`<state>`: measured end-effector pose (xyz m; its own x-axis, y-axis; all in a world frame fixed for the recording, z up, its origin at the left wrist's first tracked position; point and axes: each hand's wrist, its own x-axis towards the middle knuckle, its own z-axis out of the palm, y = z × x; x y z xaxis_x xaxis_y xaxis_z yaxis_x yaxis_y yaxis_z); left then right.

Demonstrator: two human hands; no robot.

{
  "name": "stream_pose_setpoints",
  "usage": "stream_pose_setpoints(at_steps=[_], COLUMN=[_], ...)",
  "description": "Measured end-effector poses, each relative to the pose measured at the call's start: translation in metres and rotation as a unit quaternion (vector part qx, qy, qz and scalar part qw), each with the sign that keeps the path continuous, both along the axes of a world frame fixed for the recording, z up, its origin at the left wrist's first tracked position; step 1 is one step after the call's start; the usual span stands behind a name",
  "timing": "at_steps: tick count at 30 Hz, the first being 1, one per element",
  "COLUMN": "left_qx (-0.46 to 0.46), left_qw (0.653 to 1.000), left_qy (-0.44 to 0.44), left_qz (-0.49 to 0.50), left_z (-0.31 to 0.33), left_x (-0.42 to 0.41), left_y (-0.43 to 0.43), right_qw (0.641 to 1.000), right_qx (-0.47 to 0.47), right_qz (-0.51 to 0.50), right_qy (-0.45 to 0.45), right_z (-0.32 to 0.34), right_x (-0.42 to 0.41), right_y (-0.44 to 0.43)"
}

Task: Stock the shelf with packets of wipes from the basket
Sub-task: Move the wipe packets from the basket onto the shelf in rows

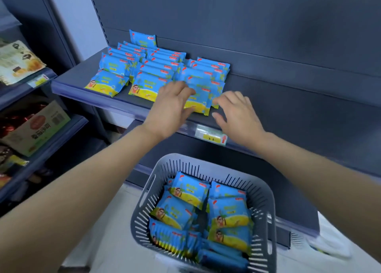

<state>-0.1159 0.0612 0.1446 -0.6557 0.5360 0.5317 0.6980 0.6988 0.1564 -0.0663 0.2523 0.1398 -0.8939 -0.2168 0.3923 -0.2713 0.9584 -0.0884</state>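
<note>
Shelf (288, 99): dark metal. Your stock sits toward its left end.
Stock on shelf: packets of wipes (158, 66) in three rows running from the front edge to the back wall, overlapping like tiles. One stands upright against the back panel.
Front packet (199, 99): at the front edge, heading the right-hand row, between your two hands.
Left hand (175, 103): fingers straight and spread, lying over the left part of the front packet and pinching nothing.
Right hand (237, 114): fingers loosely bent and apart, tips just beside the packet's right edge. Whether they touch it cannot be told.
Basket (266, 190): grey, slotted, below the shelf's front edge and near you. It holds many packets, some flat and some on edge.
Handling (judged): light, soft and pillow-like. The film wrap looks slick, so a packet will likely slide on its neighbours. Not fragile.
Where to take hold (judged): across the long sides, thumb on one face and fingers on the other. The crimped end seals offer little purchase.
Progress (judged): partly stocked.
Other: price label (212, 135) on the front rail; cardboard box (39, 128) on the neighbouring shelf to the left.
</note>
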Motion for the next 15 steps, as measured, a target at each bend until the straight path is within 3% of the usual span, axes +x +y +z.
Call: stream_pose_setpoints(at_steps=[3, 7, 15], left_qx=[-0.012, -0.041, -0.166], left_qw=[0.999, 0.991, 0.957], left_qy=[-0.023, -0.118, -0.232], left_qz=[-0.043, -0.053, -0.049], left_z=[-0.026, -0.078, -0.171], left_x=[0.040, 0.075, 0.096], left_y=[-0.004, -0.014, -0.036], right_qw=[0.999, 0.992, 0.941], right_qx=[0.022, 0.041, 0.083], right_qz=[-0.006, -0.032, -0.078], right_qy=[-0.028, -0.113, -0.320], right_z=[-0.026, -0.074, -0.169], right_x=[0.038, 0.079, 0.127], right_y=[0.000, 0.002, 0.011])
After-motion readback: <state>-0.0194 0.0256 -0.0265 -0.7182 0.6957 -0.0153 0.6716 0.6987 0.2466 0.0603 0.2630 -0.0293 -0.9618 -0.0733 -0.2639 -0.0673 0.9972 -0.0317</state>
